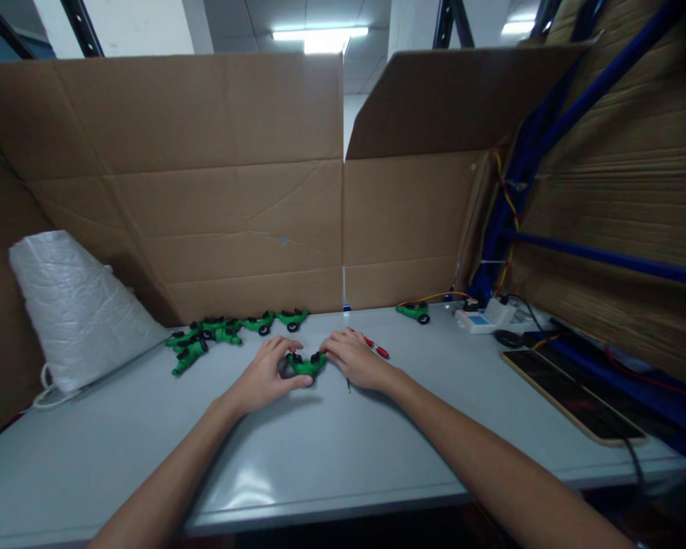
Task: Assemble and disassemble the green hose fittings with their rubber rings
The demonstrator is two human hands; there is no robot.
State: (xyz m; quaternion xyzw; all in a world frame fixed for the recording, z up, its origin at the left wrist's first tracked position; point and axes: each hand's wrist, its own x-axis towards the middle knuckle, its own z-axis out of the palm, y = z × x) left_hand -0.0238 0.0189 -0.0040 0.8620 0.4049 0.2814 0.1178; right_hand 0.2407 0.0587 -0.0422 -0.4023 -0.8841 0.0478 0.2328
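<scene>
While both hands meet at the middle of the frame, the scene reads as follows.

Left hand [264, 376]: fingers curled and closed about the left end of the green toy car [306, 365], thumb under its near side.
Right hand [354, 358]: fingers bent down onto the car's right end, pinching it; palm low over the bench.
Green toy car: small, glossy green plastic body with round black wheels, resting on the bench [297, 450] at frame centre, held between the two hands.
Bench: smooth pale grey top, slightly shiny, with a soft reflection of light near the lower middle.
Row of green cars [229, 332]: the same moulded green plastic with black wheels, loosely heaped left of centre, just beyond the left hand.
Single green car [414, 311]: alone, right of centre, near the cardboard.
Red pen [376, 347]: slim, lying just beyond the right hand.
White bag [74, 305]: crinkled woven sack, cone-shaped, at the left.
Cardboard walls [206, 191]: flat brown corrugated sheets with fold creases, across the upper frame.
Dark tablet [572, 393]: flat rectangle with a light wooden edge, at the right.
</scene>
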